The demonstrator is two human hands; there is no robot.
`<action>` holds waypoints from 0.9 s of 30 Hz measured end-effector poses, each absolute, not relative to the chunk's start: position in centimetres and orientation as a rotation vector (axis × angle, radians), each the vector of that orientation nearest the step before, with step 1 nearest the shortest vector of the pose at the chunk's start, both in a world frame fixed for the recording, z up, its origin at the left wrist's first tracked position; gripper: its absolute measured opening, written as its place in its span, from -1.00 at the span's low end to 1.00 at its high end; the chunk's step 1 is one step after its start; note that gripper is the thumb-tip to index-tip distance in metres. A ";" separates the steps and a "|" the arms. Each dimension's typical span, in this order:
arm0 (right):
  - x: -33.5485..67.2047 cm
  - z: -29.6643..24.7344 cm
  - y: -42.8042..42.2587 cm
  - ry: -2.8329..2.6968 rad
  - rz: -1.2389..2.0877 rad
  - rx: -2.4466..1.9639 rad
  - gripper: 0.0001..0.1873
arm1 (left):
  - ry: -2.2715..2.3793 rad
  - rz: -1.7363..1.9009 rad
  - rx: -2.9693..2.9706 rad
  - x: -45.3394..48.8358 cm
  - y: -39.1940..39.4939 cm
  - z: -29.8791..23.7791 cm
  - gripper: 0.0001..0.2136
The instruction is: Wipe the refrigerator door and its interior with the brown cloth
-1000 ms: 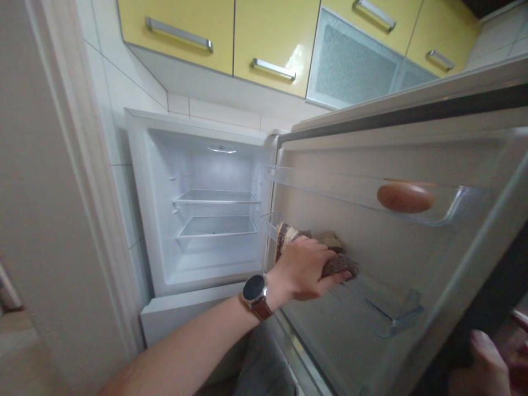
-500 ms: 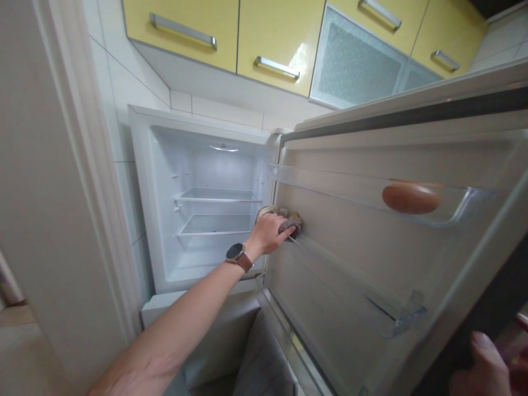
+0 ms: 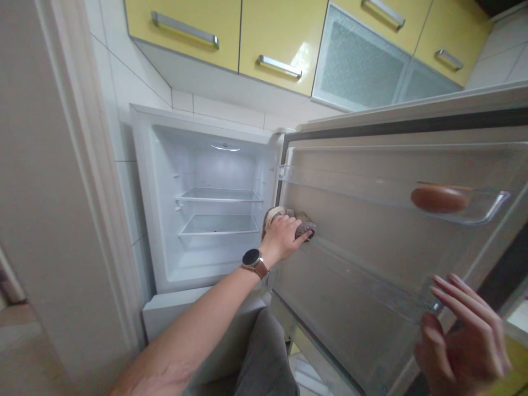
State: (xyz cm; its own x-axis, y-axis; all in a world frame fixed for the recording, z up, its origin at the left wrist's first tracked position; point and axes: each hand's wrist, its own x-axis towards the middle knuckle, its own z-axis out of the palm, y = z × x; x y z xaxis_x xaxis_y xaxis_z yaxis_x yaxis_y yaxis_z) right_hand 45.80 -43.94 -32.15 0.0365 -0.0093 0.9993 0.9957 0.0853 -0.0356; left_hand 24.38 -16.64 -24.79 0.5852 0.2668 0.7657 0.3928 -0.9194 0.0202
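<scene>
My left hand (image 3: 282, 236), with a watch (image 3: 251, 257) on its wrist, is closed on a brown and beige cloth (image 3: 306, 228). It presses the cloth to the inner side of the fridge door (image 3: 371, 242), near the hinge and above the lower clear door shelf (image 3: 355, 269). At the lower right, my right hand (image 3: 464, 335) has its fingers stretched and its thumb apart, holding nothing. It is by the shelf's outer corner and the door's free edge; whether it touches them I cannot tell. In the upper door shelf (image 3: 346, 184) lies a smooth brown rounded thing (image 3: 441, 199).
To the left of the door is the lit fridge compartment (image 3: 223, 165) with two glass shelves (image 3: 218, 224). Yellow cabinets (image 3: 280, 33) hang above. A pale door frame (image 3: 78, 192) stands close on the left. My grey-clad leg (image 3: 266, 357) is below the door.
The door has swung a little further open, to the right. My left hand and the cloth have moved slightly right along it. My right hand has come up and left into view.
</scene>
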 end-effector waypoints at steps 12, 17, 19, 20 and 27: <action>44.2 -29.8 -41.2 -1.253 -1.276 -1.145 -0.68 | -0.642 -1.307 -2.700 24.9 -17.1 -24.6 -0.53; 43.3 -29.5 -41.5 -1.293 -1.250 -1.154 -0.72 | -0.919 -1.905 -2.879 24.1 -15.5 -22.3 -0.43; 43.1 -29.5 -41.5 -1.288 -1.244 -1.146 -0.72 | -1.043 -2.405 -2.802 22.7 -14.3 -20.4 -0.45; 43.0 -29.6 -41.4 -1.285 -1.242 -1.139 -0.72 | -1.087 -2.690 -2.700 21.8 -13.6 -19.3 -0.48; 42.6 -29.8 -41.2 -1.245 -1.226 -1.138 -0.73 | -1.197 -3.650 -1.809 14.1 -10.8 -11.5 -0.65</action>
State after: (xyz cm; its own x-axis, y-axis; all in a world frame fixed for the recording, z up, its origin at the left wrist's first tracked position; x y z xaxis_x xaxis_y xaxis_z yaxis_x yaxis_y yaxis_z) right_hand 42.62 -41.20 -29.77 -0.0479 -0.0255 0.9985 0.9980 0.0398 0.0489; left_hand 14.08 -10.82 -11.50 -0.1864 0.9420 0.2793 -0.5938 -0.3344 0.7318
